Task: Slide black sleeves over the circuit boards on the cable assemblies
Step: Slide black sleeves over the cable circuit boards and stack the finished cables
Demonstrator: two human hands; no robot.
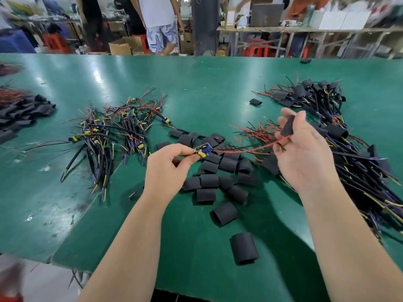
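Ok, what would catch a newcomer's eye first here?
The two hands at centre: the left hand pinches a board, the right hand holds a sleeve, a red wire stretched between them. Below them loose sleeves litter the green table, with bare cable bundles left and sleeved ones right.

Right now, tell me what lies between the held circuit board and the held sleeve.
Head view: a red wire runs from the circuit board toward the sleeve, above loose sleeves.

The left forearm and right forearm are slender and bare down to the lower edge of the view; the left hand and right hand are bare, with slim fingers
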